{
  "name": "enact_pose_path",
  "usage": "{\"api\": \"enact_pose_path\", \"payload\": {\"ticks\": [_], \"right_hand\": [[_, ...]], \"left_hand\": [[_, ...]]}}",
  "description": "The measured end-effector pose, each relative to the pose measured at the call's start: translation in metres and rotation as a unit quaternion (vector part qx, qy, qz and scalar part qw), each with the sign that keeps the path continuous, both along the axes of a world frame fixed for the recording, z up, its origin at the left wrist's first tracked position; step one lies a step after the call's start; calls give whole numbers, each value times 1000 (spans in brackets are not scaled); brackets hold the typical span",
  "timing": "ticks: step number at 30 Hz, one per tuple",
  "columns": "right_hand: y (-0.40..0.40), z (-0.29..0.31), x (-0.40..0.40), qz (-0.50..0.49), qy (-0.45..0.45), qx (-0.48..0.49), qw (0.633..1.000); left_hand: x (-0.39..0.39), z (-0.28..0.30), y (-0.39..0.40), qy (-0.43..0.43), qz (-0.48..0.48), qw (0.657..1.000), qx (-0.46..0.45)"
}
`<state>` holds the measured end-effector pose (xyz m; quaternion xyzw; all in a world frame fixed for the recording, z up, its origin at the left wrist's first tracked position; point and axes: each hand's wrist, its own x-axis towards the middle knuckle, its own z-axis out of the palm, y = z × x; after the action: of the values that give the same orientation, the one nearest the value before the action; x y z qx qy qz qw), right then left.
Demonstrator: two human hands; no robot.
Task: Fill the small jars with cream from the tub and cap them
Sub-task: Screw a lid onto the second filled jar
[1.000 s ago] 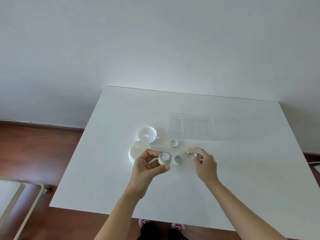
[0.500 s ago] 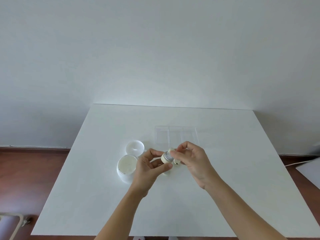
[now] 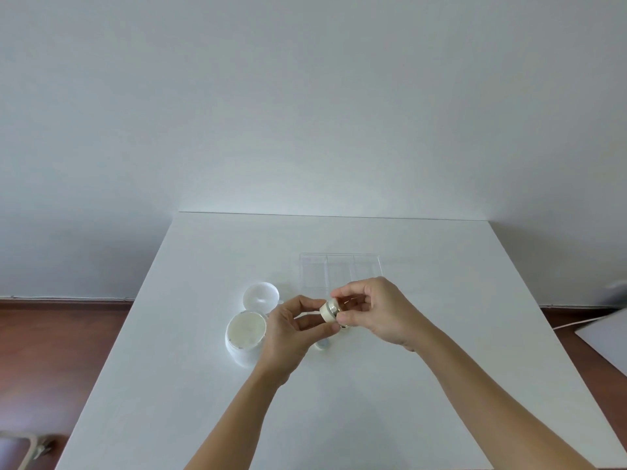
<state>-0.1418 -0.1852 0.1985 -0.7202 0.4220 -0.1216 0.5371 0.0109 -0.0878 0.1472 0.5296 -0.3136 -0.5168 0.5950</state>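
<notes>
A small cream-coloured jar (image 3: 326, 313) is held above the white table (image 3: 424, 385), tipped on its side. My left hand (image 3: 291, 330) pinches its body between thumb and fingers. My right hand (image 3: 376, 310) grips a gold cap (image 3: 336, 307) that sits against the jar's mouth. The open white tub (image 3: 245, 335) of cream stands on the table just left of my left hand. Its round white lid (image 3: 261, 296) lies behind it. Another small jar (image 3: 322, 344) peeks out on the table below my hands, mostly hidden.
A clear plastic tray with compartments (image 3: 339, 271) sits behind my hands. The table's left edge drops to a brown wooden floor (image 3: 51, 351). A white object (image 3: 607, 330) and a cable lie on the floor at the right.
My right hand picked a gold cap off the table and brought it onto the jar in my left hand. The view tilted upward, so the table sits lower in frame.
</notes>
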Motion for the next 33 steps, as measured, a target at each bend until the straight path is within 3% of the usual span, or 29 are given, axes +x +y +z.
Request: {"api": "enact_pose_path", "payload": {"ticks": [11, 22, 27, 29, 33], "right_hand": [[-9, 2, 8, 35, 98, -101, 989], [-10, 6, 6, 58, -6, -30, 998], [-7, 4, 11, 28, 125, -157, 979], [-8, 4, 9, -1, 136, -174, 975], [-9, 11, 1, 20, 114, -96, 989]], "left_hand": [[4, -5, -2, -13, 5, 1000, -2], [9, -3, 2, 0, -2, 1000, -8], [5, 0, 2, -2, 2, 1000, -16], [4, 2, 2, 1, 8, 1000, -16], [5, 2, 2, 1, 25, 1000, -14]]}}
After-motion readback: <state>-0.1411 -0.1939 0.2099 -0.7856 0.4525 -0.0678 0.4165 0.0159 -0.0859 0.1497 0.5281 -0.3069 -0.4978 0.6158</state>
